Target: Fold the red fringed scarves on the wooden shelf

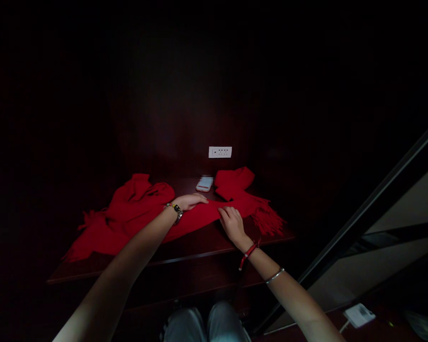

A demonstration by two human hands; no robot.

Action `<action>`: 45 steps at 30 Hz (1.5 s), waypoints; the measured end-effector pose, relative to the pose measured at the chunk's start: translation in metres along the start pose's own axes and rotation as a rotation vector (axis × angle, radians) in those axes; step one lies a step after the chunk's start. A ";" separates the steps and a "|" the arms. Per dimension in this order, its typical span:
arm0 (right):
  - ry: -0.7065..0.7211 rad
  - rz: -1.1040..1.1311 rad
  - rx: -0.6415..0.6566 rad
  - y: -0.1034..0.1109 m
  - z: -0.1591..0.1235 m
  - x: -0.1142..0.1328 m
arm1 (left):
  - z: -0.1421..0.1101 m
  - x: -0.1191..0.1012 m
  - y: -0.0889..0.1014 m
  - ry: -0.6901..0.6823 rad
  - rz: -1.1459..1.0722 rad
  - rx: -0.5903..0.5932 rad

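Note:
A red scarf (196, 219) with fringed ends lies across a dark wooden desk top, bunched on the left and folded on the right. My left hand (190, 201) rests at the scarf's far edge, fingers stretched out to the right. Opposite it, my right hand (231, 222) has its fingers bent and closed on the scarf's near edge. Between the hands the cloth is a narrower, flatter band. Just beyond my left hand lies a phone (204, 184) with a lit screen.
A white socket panel (220, 152) is set in the dark back wall. The desk's front edge (196, 256) runs above my knees (203, 323). On the right stands a slanting dark frame (364, 209), with a pale flat object (359, 315) low beside it.

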State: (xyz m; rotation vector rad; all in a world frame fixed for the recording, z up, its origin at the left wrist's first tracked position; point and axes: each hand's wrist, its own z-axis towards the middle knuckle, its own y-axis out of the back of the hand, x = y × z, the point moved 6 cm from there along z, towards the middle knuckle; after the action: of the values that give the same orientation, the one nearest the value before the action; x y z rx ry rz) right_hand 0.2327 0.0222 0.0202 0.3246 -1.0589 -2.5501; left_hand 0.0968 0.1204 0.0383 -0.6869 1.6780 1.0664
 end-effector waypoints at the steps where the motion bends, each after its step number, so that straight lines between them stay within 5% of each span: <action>1: 0.012 -0.025 0.007 0.002 0.000 -0.004 | -0.001 0.002 0.001 0.028 -0.019 -0.021; 7: 0.081 -0.011 0.099 0.022 0.011 -0.036 | 0.007 -0.017 -0.001 -0.053 -0.135 -0.076; 13: -0.122 0.299 -0.013 0.061 0.042 -0.084 | 0.046 -0.084 -0.020 -0.269 -0.177 -0.074; 17: -0.333 0.407 -0.017 0.064 0.042 -0.127 | 0.084 -0.112 -0.048 -0.336 0.049 -0.116; 21: -0.485 0.398 0.180 0.035 0.015 -0.161 | 0.116 -0.101 -0.089 -0.305 0.229 -0.134; 25: -0.477 0.098 0.355 0.010 -0.013 -0.175 | 0.135 -0.071 -0.126 -0.282 0.329 -0.150; 30: -0.400 -0.181 0.422 0.005 -0.025 -0.171 | 0.133 -0.050 -0.140 -0.326 0.474 -0.211; 33: -0.359 -0.250 0.433 0.012 -0.022 -0.164 | 0.113 -0.047 -0.129 -0.369 0.553 -0.200; 36: -0.251 -0.273 0.398 0.024 -0.014 -0.145 | 0.075 -0.038 -0.098 -0.368 0.625 -0.120; 40: -0.010 -0.144 0.327 0.032 -0.001 -0.087 | 0.000 -0.009 -0.034 -0.325 0.896 0.069; 45: 0.299 0.195 0.379 0.001 0.000 0.002 | -0.090 0.034 0.057 -0.206 1.054 0.081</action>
State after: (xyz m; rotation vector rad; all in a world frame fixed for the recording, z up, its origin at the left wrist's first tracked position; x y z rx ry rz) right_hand 0.2312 0.0211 0.0205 0.6438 -1.3722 -2.0428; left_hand -0.0015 0.0671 0.0361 0.4449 1.8875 1.6804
